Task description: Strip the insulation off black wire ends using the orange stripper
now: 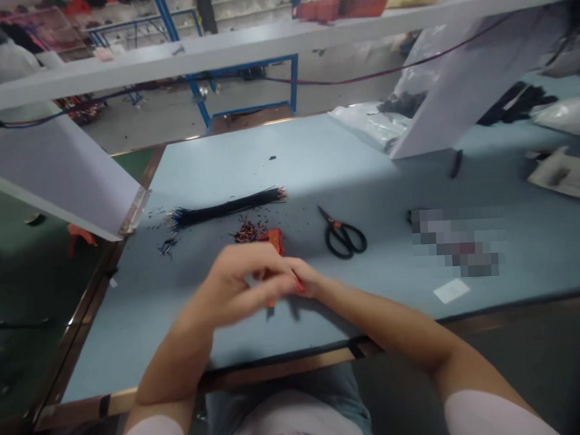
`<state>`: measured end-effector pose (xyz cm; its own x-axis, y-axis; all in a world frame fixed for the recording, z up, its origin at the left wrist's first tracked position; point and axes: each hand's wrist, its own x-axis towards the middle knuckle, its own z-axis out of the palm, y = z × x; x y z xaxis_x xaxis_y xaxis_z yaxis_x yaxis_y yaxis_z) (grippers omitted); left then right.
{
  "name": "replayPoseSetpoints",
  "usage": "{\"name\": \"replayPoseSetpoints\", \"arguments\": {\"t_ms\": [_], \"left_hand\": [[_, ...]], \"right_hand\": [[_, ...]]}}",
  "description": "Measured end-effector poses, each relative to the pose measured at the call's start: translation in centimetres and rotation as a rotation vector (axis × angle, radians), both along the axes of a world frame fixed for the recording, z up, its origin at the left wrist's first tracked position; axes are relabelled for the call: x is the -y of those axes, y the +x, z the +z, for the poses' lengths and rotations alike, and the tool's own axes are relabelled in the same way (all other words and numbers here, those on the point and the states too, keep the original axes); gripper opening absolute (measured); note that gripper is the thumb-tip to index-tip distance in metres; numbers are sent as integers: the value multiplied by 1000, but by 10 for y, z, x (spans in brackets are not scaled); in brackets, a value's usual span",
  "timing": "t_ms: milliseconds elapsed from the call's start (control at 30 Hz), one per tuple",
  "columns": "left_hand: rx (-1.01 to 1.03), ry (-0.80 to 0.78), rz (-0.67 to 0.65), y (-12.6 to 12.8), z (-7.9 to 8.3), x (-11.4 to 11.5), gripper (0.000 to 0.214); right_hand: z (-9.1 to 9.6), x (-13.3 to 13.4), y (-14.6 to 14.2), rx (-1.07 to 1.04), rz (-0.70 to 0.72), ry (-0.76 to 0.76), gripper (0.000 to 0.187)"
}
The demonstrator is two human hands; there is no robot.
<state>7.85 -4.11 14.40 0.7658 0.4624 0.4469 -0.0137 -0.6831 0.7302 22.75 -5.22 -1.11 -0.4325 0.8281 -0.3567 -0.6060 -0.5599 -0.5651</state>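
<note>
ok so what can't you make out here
All head view:
Orange tool: partly hidden by the left hand.
Right hand: fingers and grip mostly covered by the left.
Object at right: masked by pixelation.
Offcuts: individually too small.
White bag: cut by right edge.

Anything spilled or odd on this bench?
Loose clippings lie heaped and strewn, uncontained, near the black wire bundle and the orange tool; a smaller clump sits by the bundle's left end. Probably offcuts, not damage. The pixelated patch at right can't be judged.
</note>
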Motion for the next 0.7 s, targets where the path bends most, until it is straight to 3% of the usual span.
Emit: {"name": "replayPoseSetpoints", "arguments": {"t_ms": [133,267,333,467,700], "left_hand": [[-186,84,537,1,-41,-69,24],[-423,438,1024,-21,-98,-136,34],[-599,499,1077,-36,-126,-154,48],[-789,459,1005,-54,-160,-164,42],[-792,494,1045,-45,-164,-171,32]], "right_hand": [[-2,-3,-1,-25,0,-84,15],[-3,-3,-2,-28,-2,-95,16],[-3,-3,-2,-29,-2,-92,15],[-4,-2,-2,-44,-1,-88,14],[-5,-2,0,-54,3,-80,13]]}}
